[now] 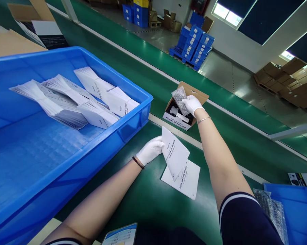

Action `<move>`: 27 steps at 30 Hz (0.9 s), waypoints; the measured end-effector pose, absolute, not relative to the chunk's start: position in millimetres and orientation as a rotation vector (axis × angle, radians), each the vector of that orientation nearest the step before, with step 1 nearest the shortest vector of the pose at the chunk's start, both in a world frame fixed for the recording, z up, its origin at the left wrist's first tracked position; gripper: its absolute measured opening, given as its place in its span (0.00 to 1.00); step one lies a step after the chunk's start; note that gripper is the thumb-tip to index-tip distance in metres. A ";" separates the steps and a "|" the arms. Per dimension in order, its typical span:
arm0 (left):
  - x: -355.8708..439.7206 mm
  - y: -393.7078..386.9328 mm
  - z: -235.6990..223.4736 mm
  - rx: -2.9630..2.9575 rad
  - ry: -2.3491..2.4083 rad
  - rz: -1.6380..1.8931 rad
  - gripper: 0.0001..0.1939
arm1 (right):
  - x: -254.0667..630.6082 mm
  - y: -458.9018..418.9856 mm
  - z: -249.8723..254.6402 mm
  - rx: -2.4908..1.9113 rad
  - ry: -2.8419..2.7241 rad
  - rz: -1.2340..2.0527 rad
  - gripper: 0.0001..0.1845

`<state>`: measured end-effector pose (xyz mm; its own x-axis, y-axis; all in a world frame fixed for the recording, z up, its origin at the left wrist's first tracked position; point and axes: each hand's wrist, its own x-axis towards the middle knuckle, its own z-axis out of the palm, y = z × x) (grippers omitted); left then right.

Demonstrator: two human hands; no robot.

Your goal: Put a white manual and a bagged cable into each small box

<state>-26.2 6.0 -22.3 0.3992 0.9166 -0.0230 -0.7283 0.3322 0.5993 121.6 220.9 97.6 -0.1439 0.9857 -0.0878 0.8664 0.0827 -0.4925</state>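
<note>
White gloves cover both hands. My left hand (151,149) pinches a white printed booklet (175,152) by its edge, holding it above the green work surface. Partly beneath it lies a second white booklet (185,180) with the same print. At the open cardboard box (177,121), my right hand (193,103) is closed on a bubble-wrap packet (180,99) over the opening. Dark and white contents show inside the box, though the packet covers part of them. The box's raised lid (194,92) stands behind the hand.
A large blue bin (112,143) on the left holds several banded bundles of booklets (64,102). Another blue bin (293,200) with bubble-wrap packets (272,207) sits at the lower right. A green conveyor belt (133,73) crosses behind; blue crates (196,44) are stacked on the floor beyond.
</note>
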 end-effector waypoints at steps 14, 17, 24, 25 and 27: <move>-25.2 3.9 -17.6 0.583 0.401 1.120 0.15 | 173.7 173.5 100.6 -1.900 -2.589 0.093 0.17; -25.5 3.4 -16.0 0.588 0.400 1.110 0.13 | 182.0 152.0 82.6 -1.895 -2.617 -0.014 0.16; -25.9 3.9 -20.8 0.560 0.392 1.086 0.11 | 231.8 133.5 76.7 -1.839 -2.553 0.370 0.23; -25.9 3.9 -21.6 0.556 0.390 1.085 0.11 | 235.3 139.6 81.2 -1.901 -2.500 0.356 0.23; -26.2 4.0 -22.5 0.548 0.385 1.084 0.11 | 236.7 155.9 88.4 -2.090 -2.370 0.240 0.21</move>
